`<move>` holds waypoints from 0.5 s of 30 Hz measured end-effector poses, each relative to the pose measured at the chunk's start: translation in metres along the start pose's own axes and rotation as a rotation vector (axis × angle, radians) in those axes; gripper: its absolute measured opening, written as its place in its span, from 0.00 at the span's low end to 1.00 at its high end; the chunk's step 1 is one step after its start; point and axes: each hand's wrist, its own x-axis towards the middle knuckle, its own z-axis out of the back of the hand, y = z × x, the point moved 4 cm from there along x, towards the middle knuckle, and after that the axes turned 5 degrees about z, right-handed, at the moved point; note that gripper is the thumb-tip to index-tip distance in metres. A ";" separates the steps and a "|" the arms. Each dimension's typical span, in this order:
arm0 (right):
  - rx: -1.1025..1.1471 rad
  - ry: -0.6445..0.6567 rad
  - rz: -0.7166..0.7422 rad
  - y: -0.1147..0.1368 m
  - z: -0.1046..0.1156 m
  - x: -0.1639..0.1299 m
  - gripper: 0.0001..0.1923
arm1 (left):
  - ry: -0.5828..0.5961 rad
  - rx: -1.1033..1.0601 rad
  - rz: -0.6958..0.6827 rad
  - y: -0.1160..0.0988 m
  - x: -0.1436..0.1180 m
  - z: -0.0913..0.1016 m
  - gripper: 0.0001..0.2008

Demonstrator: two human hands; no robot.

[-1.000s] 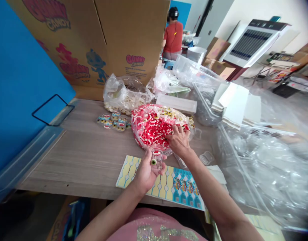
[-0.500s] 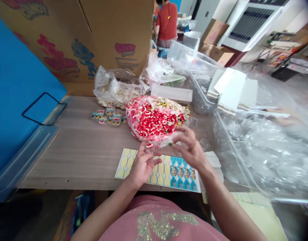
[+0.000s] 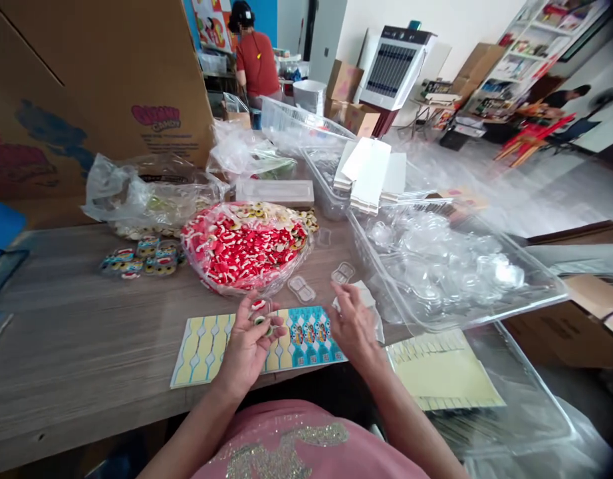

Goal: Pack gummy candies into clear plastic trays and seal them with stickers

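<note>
My left hand is closed on a small clear plastic case above the sticker sheet. Inside the case lie a red-and-white lips candy and a green eye candy. My right hand is open, fingers apart, over the right end of the sheet, close to another clear case. A third case lies beside it. The sticker sheet has peeled yellow backing on its left and blue printed labels on its right. Beyond my hands rests an open bag of red and white candies.
Filled cases sit at the left, before a clear bag of candies. A clear bin of plastic cases stands at right, with white cards behind it. Yellow backing sheets lie lower right. A person in red works farther back.
My view has turned right. The green eye candy, earlier in my right fingers, now lies in the case in my left hand. My right hand has come away, emptied, toward the loose cases.
</note>
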 end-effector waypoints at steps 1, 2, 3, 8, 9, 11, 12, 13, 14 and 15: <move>-0.106 0.058 -0.101 -0.020 -0.002 -0.003 0.18 | -0.001 0.013 0.008 0.000 -0.002 0.003 0.37; -0.183 0.114 -0.167 -0.037 -0.005 -0.006 0.16 | 0.003 0.027 0.019 0.002 -0.004 0.006 0.37; -0.237 0.161 -0.205 -0.051 -0.008 -0.009 0.15 | 0.009 0.044 0.034 0.003 -0.006 0.008 0.38; -0.247 0.124 -0.183 -0.075 -0.022 -0.007 0.14 | 0.044 0.085 0.119 0.011 -0.020 0.019 0.40; -0.235 0.087 -0.189 -0.074 -0.023 -0.005 0.13 | 0.047 0.074 0.133 0.010 -0.022 0.021 0.40; -0.216 0.027 -0.209 -0.067 -0.022 -0.005 0.13 | 0.044 0.040 0.154 0.007 -0.026 0.025 0.41; -0.217 0.015 -0.211 -0.061 -0.019 -0.007 0.13 | 0.033 0.024 0.156 0.003 -0.029 0.028 0.41; -0.224 0.007 -0.203 -0.053 -0.013 -0.009 0.13 | 0.015 0.013 0.155 0.000 -0.031 0.031 0.40; -0.227 -0.003 -0.177 -0.044 -0.006 -0.012 0.13 | -0.008 0.010 0.150 -0.004 -0.034 0.035 0.40; -0.217 -0.020 -0.131 -0.033 0.005 -0.015 0.13 | -0.036 0.012 0.143 -0.008 -0.036 0.039 0.39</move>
